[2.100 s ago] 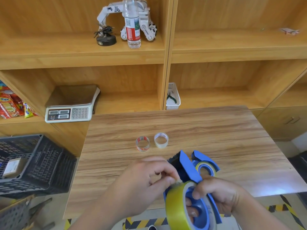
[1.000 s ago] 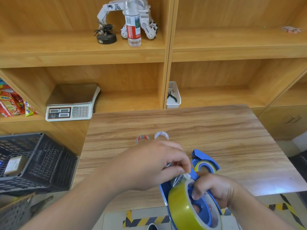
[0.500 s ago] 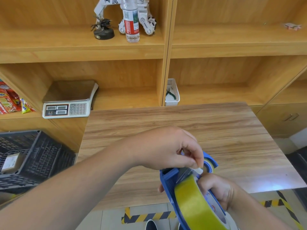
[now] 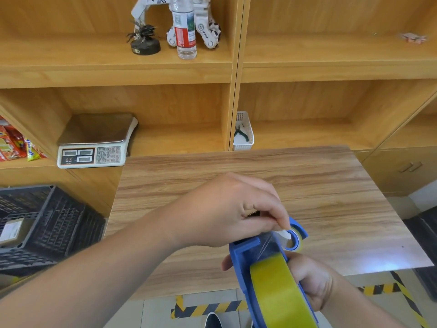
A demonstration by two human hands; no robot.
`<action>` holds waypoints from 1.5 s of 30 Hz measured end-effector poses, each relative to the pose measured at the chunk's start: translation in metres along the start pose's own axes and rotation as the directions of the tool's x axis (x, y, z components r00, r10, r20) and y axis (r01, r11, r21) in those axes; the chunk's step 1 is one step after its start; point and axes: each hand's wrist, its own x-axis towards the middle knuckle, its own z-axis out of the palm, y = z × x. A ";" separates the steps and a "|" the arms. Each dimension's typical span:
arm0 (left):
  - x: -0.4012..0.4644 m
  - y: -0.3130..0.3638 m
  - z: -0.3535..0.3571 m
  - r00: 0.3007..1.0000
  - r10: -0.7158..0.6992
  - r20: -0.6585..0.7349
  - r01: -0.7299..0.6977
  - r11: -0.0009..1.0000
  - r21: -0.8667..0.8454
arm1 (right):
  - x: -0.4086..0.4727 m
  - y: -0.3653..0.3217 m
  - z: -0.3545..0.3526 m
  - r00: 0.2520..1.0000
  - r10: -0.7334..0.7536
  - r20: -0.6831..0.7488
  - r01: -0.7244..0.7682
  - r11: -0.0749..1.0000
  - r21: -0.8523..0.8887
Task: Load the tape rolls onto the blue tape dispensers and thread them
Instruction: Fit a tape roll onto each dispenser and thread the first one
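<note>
A blue tape dispenser point(image 4: 243, 256) carrying a wide yellow tape roll point(image 4: 281, 297) is held over the table's near edge by my right hand point(image 4: 312, 280), which grips its side. My left hand point(image 4: 227, 209) pinches the loose tape end point(image 4: 282, 234) and holds a clear strip stretched from the roll over the dispenser's front. Behind it on the table lies a second blue dispenser point(image 4: 299, 233) with a small yellow roll, mostly hidden. My left hand hides the two small rolls seen earlier.
The wooden table point(image 4: 331, 197) stands against wooden shelving. A digital scale point(image 4: 94, 147) and a white basket point(image 4: 244, 133) sit on the lower shelf, a bottle point(image 4: 185, 27) above. A black crate point(image 4: 42, 228) is on the floor at left.
My left hand peeled the tape end off the roll and drew it forward over the dispenser's front. The dispenser turned so the roll's face points toward me, and the two small rolls became hidden.
</note>
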 end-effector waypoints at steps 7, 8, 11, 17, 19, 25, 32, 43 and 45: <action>-0.009 -0.011 0.009 0.995 -0.083 -0.057 0.080 0.996 -0.047 | -0.006 0.006 -0.006 0.996 0.069 0.064 -0.069 0.998 0.003; -0.008 -0.010 0.011 0.995 -0.083 -0.050 0.081 0.995 -0.053 | -0.007 0.005 -0.005 0.995 0.073 0.065 -0.073 0.997 -0.011; -0.003 -0.005 0.016 0.998 -0.056 -0.020 0.055 0.997 -0.060 | -0.006 0.005 -0.005 0.991 0.096 0.097 -0.093 0.995 -0.030; -0.002 -0.005 0.008 0.998 -0.046 -0.049 0.043 0.998 -0.046 | -0.008 0.005 -0.004 0.993 0.057 0.105 -0.059 0.998 0.014; -0.005 -0.007 0.005 0.994 -0.058 -0.094 0.054 0.998 -0.036 | -0.010 0.004 -0.005 0.996 0.028 0.090 -0.032 0.999 0.038; -0.018 -0.010 0.003 0.983 -0.143 -0.117 0.144 0.990 -0.002 | -0.012 -0.002 -0.001 0.999 0.035 0.030 -0.032 0.996 -0.084; -0.021 -0.011 0.008 0.987 -0.080 -0.140 0.090 0.994 0.064 | -0.013 -0.006 0.003 0.998 0.057 0.038 -0.051 0.989 -0.140; -0.021 -0.008 0.015 0.980 -0.024 -0.196 0.044 0.995 0.094 | -0.016 0.001 -0.001 0.997 0.036 0.062 -0.031 0.997 -0.072; -0.023 -0.009 0.016 0.980 -0.034 -0.194 0.054 0.994 0.098 | -0.016 0.002 -0.001 0.998 0.030 0.063 -0.024 0.995 -0.093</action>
